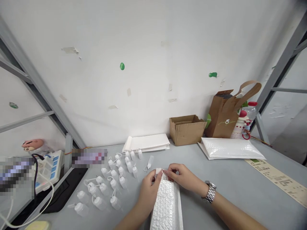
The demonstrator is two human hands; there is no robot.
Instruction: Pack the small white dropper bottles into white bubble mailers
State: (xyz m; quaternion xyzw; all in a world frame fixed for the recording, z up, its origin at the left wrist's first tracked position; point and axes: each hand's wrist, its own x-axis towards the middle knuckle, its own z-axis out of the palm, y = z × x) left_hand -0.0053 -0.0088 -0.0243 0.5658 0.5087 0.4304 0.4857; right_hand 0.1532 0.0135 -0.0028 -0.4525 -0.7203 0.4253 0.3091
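A white bubble mailer lies lengthwise at the table's near edge, its top end pointing away from me. Both hands pinch that top end: my left hand at its left corner, my right hand at its right, with fingertips almost meeting. A silver watch sits on my right wrist. Left of my hands stand several small translucent squeeze bottles with tethered caps. One such bottle lies on its side just beyond the mailer.
By the wall are a stack of flat white mailers, an open cardboard box and a brown paper bag. More bubble mailers and a label strip lie right. A power strip and black phone are left.
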